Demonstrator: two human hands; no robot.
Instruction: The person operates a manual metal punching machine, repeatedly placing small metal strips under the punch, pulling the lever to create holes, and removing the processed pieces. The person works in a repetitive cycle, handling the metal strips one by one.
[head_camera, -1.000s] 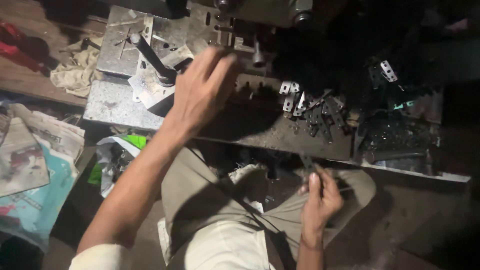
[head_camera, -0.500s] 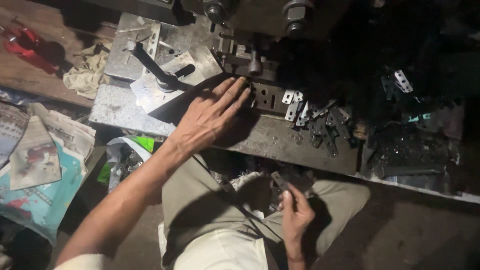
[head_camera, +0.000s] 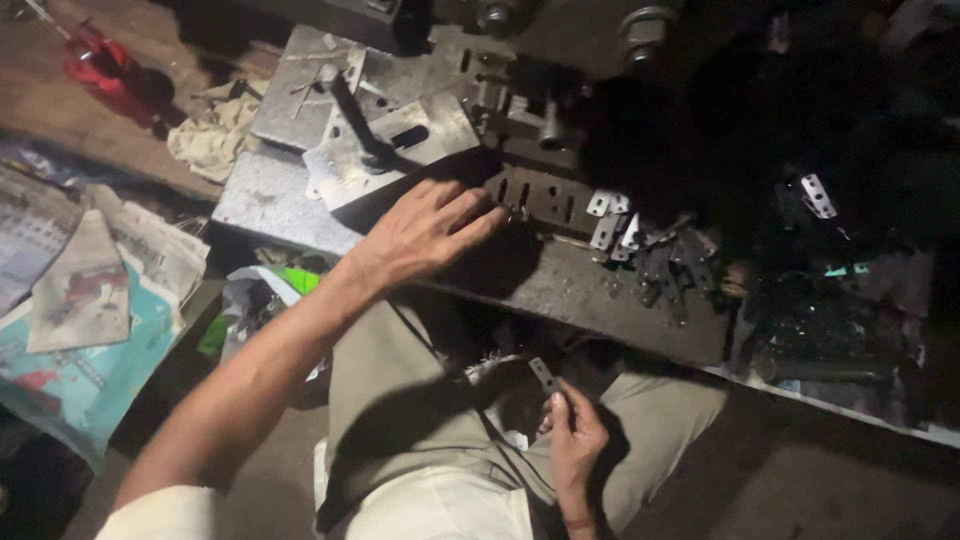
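Nearest, low in the scene over the lap, the right hand (head_camera: 575, 440) pinches a small flat metal strip (head_camera: 543, 374) between thumb and fingertips, the strip tilted and pointing up toward the bench. The person sits in khaki trousers (head_camera: 400, 400), knees under the bench edge. To the left on the floor lie crumpled newspapers (head_camera: 90, 290), and between them and the knee sits a bundle of plastic with a green scrap (head_camera: 290, 280). Farther off, the left hand (head_camera: 425, 235) reaches across to the metal bench top (head_camera: 560, 290), fingers spread fairly wide and flat, holding nothing, the fingertips touching a dark slotted die block (head_camera: 540, 198) at the machine's base. Just to the right of that block lies a loose heap of small metal pieces (head_camera: 640, 250), some bright, some dark, with more dark parts piled farther right in shadow. Left of the hand, a bright steel plate (head_camera: 390, 150) bears a dark lever handle (head_camera: 355, 115) tilted across it. Beyond the plate, far left, a dirty rag (head_camera: 215, 135) lies just beside the bench, and a red tool (head_camera: 105, 70) lies on the wooden floor. Farthest, the dark press body (head_camera: 560, 30) rises over the bench.
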